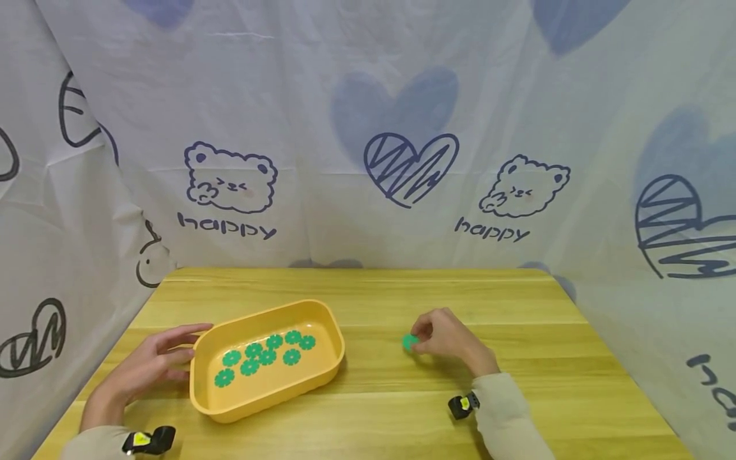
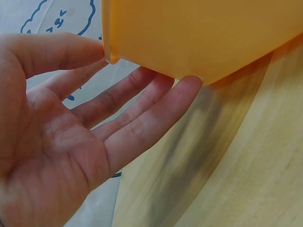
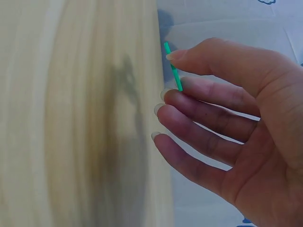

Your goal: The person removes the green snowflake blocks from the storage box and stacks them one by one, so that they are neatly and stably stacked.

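Note:
My right hand (image 1: 451, 337) pinches a green notched disc (image 1: 409, 342) between thumb and index finger, over the table right of the tray. In the right wrist view the disc (image 3: 173, 68) appears edge-on at the fingertips, the other fingers loosely bent. A yellow rectangular tray (image 1: 266, 398) with rounded corners sits left of centre, with several flat green notched discs (image 1: 267, 356) lying inside. At its left end is my left hand (image 1: 146, 364), fingers relaxed and touching the outside. The left wrist view has those fingertips against the tray's wall (image 2: 189, 38) and lower edge.
The wood-grain table (image 1: 379, 409) ends at a pale curtain (image 1: 322, 211) printed with hearts and bears, which also hangs along both sides. A small black wrist camera (image 1: 151, 441) is on the left wrist, another camera (image 1: 462, 406) on the right.

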Action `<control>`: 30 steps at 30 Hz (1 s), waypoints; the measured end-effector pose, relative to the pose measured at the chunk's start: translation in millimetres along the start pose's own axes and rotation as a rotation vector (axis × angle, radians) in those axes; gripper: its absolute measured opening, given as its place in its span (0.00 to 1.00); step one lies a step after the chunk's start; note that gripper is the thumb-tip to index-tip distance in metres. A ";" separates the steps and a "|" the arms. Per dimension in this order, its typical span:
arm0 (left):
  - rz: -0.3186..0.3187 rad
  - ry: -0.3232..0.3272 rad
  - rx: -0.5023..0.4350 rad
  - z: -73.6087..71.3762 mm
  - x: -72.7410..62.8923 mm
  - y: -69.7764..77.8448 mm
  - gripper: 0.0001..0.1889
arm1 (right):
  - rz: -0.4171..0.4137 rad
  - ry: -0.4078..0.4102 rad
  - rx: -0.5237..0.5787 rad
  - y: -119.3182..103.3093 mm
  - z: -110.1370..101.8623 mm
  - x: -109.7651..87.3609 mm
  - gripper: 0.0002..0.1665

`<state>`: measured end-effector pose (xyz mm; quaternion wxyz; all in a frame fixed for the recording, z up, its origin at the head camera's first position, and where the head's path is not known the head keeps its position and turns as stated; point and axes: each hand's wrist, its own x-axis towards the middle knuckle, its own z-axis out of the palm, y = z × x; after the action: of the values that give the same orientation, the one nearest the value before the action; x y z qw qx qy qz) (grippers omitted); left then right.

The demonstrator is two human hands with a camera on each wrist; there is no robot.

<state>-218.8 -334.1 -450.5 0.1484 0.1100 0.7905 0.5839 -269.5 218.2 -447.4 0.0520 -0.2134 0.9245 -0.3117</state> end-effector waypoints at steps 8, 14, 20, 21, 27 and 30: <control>-0.024 0.001 -0.003 -0.4 0.5 -0.3 0.32 | 0.000 -0.014 -0.006 12.2 2.8 -3.8 0.10; -0.043 0.011 0.003 0.8 0.2 0.8 0.33 | 0.003 -0.019 0.010 18.5 4.0 -6.6 0.09; -0.039 0.010 0.006 1.3 -0.5 1.8 0.32 | 0.022 -0.023 0.023 20.6 4.6 -8.1 0.10; -0.034 0.007 0.003 1.1 -0.6 1.7 0.32 | 0.026 -0.023 0.024 20.6 4.6 -8.1 0.10; -0.010 -0.010 -0.008 0.1 -0.5 1.1 0.31 | 0.037 -0.019 0.010 22.4 4.9 -7.7 0.11; -0.007 -0.011 -0.009 -0.5 -0.1 0.9 0.31 | 0.034 -0.015 0.005 23.6 4.8 -7.8 0.11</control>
<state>-218.9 -334.3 -449.5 0.1553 0.1097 0.7873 0.5865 -269.8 235.7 -465.7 0.0646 -0.1999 0.9267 -0.3115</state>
